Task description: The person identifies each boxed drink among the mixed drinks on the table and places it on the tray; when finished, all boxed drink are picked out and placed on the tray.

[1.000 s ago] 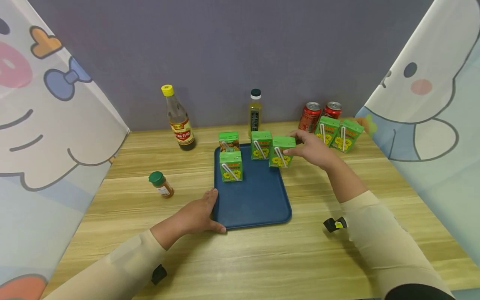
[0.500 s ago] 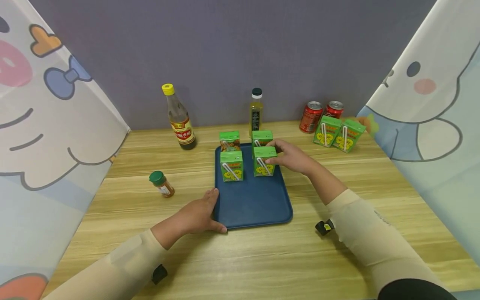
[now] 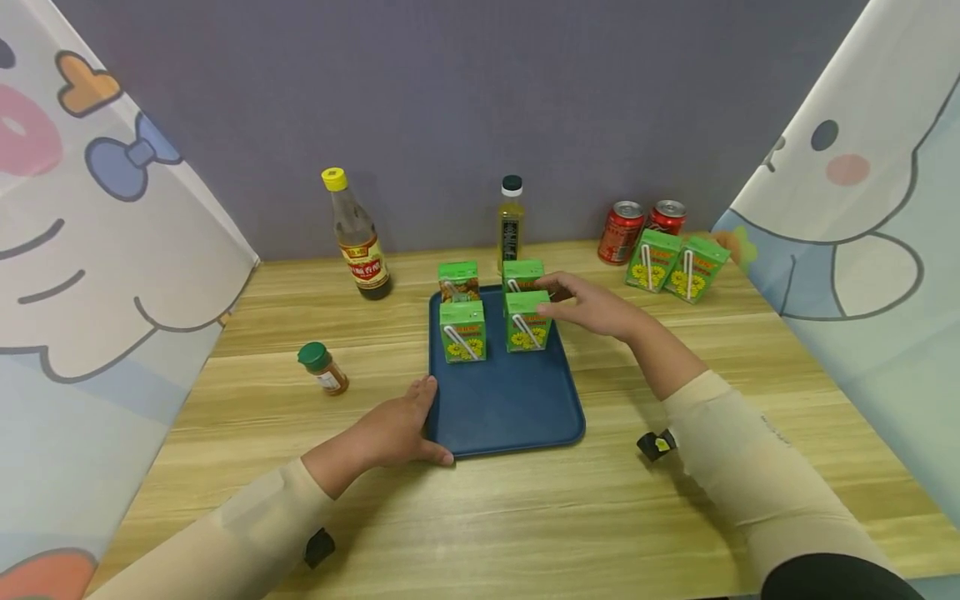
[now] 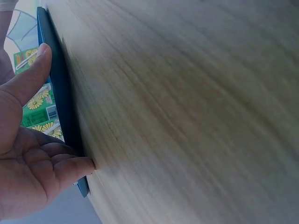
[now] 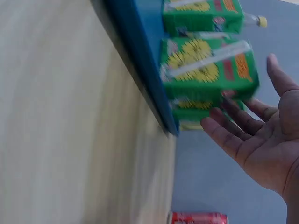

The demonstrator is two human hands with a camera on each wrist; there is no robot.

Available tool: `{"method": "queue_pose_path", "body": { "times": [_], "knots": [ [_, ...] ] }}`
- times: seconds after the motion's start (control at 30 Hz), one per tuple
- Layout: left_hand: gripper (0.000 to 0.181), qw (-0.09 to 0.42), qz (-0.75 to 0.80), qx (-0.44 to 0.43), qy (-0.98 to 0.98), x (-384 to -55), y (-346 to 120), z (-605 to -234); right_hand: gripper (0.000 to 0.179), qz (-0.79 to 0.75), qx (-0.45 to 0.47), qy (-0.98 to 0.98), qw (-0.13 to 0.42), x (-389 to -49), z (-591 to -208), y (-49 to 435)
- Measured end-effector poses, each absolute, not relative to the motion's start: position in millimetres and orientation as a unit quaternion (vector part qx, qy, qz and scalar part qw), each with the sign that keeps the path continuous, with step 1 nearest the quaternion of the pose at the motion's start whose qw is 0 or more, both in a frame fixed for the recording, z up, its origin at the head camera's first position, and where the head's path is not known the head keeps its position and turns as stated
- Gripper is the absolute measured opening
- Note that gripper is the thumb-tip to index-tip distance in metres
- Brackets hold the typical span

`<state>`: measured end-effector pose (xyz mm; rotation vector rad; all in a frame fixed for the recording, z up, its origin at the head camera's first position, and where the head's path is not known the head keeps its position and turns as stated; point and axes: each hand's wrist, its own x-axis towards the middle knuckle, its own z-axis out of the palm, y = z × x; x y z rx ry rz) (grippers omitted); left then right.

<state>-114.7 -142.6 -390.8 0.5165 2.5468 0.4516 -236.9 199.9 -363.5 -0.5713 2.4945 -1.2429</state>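
Note:
A dark blue tray (image 3: 506, 408) lies on the wooden table. Near its left side stand two green drink cartons, a front one (image 3: 462, 333) and a rear one (image 3: 458, 283) with a browner label. To the right stands another front carton (image 3: 527, 323), a white straw on its face, partly hiding the carton (image 3: 522, 270) behind it. My right hand (image 3: 592, 308) is beside the front right carton; in the right wrist view its fingers (image 5: 229, 140) are spread and loose. My left hand (image 3: 401, 425) rests against the tray's front left corner, thumb along the front edge.
Two more drink cartons (image 3: 693, 271) lean at the back right, before two red cans (image 3: 621, 233). A green-capped bottle (image 3: 511, 229) stands behind the tray. Left of the tray are a yellow-capped sauce bottle (image 3: 363, 250) and a small green-lidded spice jar (image 3: 324, 369).
My right hand moved a carton left and forward onto the tray in front of the rear right one, then loosened and drew slightly right. My left hand stayed put.

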Motion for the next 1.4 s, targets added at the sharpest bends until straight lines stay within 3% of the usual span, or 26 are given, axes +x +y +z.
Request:
{"method": "queue_pose_path", "body": {
  "times": [0.23,0.53,0.77,1.03,1.13,1.4],
  "knots": [
    [0.122,0.25,0.163,0.184,0.937,-115.2,-142.1,-390.9,0.065,-0.501,-0.129,0.854,0.06,-241.8,-338.9,238.1],
    [0.121,0.25,0.163,0.185,0.936,-115.1,-142.7,-391.2,0.09,-0.501,-0.027,0.864,-0.041,-253.6,-320.1,290.0],
    [0.121,0.25,0.17,0.187,0.935,-114.5,-141.5,-390.9,0.103,-0.454,0.023,0.89,-0.028,-260.6,-328.3,317.7],
    [0.12,0.247,0.167,0.189,0.936,-114.4,-140.4,-390.1,0.108,-0.276,0.009,0.961,-0.003,-273.8,-348.6,329.6],
    [0.12,0.247,0.166,0.189,0.936,-114.7,-140.4,-390.6,0.104,-0.198,0.0,0.98,-0.001,-277.1,-352.7,327.0],
    [0.121,0.251,0.16,0.185,0.937,-114.0,-141.0,-390.8,0.066,-0.17,0.003,0.984,-0.043,-279.1,-356.5,321.4]
  ]
}}
